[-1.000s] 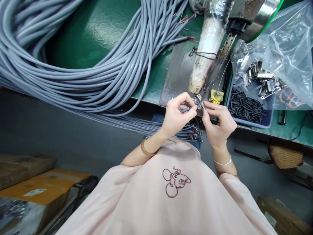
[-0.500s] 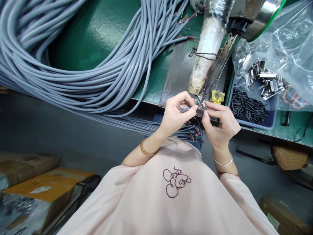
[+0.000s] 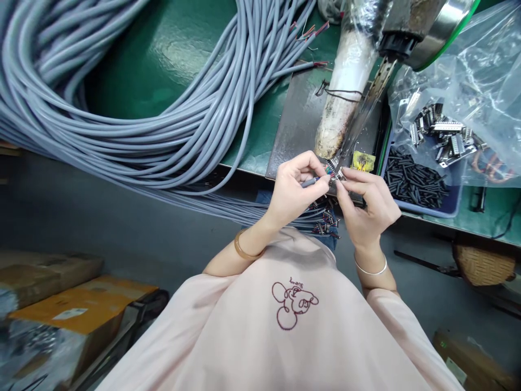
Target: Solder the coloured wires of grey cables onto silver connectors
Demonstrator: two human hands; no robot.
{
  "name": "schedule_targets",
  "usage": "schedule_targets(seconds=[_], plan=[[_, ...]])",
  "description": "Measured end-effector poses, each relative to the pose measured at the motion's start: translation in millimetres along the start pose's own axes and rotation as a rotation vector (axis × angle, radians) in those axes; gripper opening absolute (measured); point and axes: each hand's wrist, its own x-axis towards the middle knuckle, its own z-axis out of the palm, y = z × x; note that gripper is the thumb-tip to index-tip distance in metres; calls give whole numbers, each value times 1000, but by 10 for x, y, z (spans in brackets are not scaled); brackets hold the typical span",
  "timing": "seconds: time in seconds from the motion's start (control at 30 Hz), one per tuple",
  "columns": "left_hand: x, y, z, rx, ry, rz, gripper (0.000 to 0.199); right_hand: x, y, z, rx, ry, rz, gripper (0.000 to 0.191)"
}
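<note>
My left hand (image 3: 299,182) pinches a grey cable (image 3: 310,182) close to its stripped end, where thin coloured wires fan out. Facing it, my right hand (image 3: 366,203) grips a small metal connector (image 3: 340,175) between thumb and fingertips. The wire ends meet the connector just below the tip of a soldering machine (image 3: 354,125); whether they touch is too small to tell. A yellow sponge (image 3: 363,161) lies just beyond my right fingers. Below my hands hang several grey cables with connectors (image 3: 328,220) on their ends.
A big bundle of grey cables (image 3: 195,125) covers the green bench's left side. A fume pipe (image 3: 342,92) slants down over a metal plate (image 3: 288,130). On the right, a blue bin (image 3: 451,206) holds black sleeves (image 3: 415,176), beside a plastic bag (image 3: 484,70) with connectors.
My right fingers have shifted slightly, and the connector has turned a little between them. My left hand stays almost in place with the cable. The whole view has moved very slightly.
</note>
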Motion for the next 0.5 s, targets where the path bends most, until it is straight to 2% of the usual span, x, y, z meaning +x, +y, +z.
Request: schedule_targets(seconds=[0.3,0.4,0.5], plan=[[0,-55,-39,-62,-68,-125,14,-118,17,-23,-57,-36,-90,21],[-29,-66,-33,-26,-79,-101,13,-119,5,-56,-32,-33,-25,19],[-84,-63,-18,30,-94,-53,12,-92,-20,-109,34,-72,147,14]])
